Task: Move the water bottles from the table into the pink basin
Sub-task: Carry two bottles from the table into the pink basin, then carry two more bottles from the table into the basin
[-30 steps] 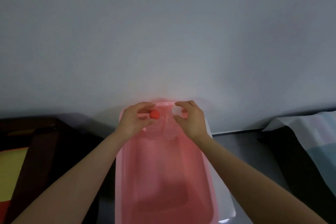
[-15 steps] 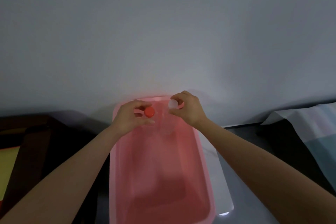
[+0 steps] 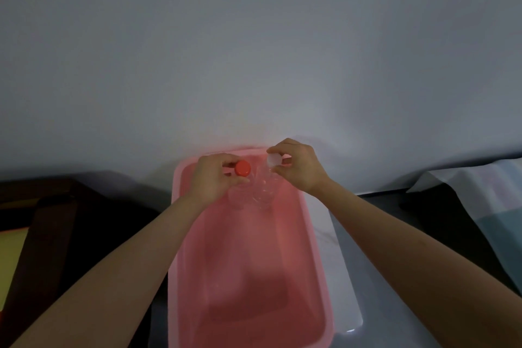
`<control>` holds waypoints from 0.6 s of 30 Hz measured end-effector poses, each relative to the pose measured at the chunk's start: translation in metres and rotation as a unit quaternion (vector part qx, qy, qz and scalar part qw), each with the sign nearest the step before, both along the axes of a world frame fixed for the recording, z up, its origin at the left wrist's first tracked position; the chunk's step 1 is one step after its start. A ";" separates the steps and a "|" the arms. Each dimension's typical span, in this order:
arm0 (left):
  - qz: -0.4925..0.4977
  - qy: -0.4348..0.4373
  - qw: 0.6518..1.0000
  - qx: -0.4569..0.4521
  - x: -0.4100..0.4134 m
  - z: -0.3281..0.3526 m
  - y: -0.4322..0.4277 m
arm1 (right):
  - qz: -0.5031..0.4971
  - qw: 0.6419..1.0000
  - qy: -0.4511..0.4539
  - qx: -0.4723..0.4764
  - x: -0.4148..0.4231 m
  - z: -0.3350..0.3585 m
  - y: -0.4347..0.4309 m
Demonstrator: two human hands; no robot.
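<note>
A long pink basin (image 3: 319, 260) lies in front of me, its far end against the wall. Two clear water bottles stand upright side by side inside that far end. My left hand (image 3: 211, 178) pinches the neck of the red-capped bottle (image 3: 243, 169). My right hand (image 3: 296, 167) grips the top of the white-capped bottle (image 3: 274, 160). The clear bodies (image 3: 261, 192) of both bottles are faint against the pink floor. Whether the bottles touch the basin floor I cannot tell.
The basin rests on a white surface (image 3: 343, 277) on a grey table (image 3: 378, 291). Dark furniture (image 3: 70, 220) with a yellow panel stands at the left. A pale folded cloth (image 3: 480, 200) lies at the right. The grey wall (image 3: 254, 51) rises right behind the basin.
Both hands have stayed on the bottle tops over the far end of the basin. The white cap, hidden under my right fingers a second ago, now shows. The view shifted slightly.
</note>
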State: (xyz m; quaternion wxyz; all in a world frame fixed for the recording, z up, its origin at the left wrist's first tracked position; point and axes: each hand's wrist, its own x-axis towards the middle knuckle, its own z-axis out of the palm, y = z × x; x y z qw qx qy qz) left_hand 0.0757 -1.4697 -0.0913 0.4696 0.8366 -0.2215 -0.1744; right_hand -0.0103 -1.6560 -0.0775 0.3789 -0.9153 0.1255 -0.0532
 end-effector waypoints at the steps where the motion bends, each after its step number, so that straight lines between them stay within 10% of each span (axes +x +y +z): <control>1: 0.001 0.001 1.000 -0.001 -0.001 -0.001 -0.001 | -0.010 1.000 0.003 0.021 0.000 0.001 0.000; 8: 0.030 0.098 0.993 -0.052 0.004 -0.006 0.008 | -0.111 0.971 0.018 0.211 -0.004 -0.004 -0.005; 18: 0.026 0.111 0.991 -0.065 0.002 -0.007 0.006 | -0.113 0.969 0.018 0.219 -0.006 -0.004 -0.002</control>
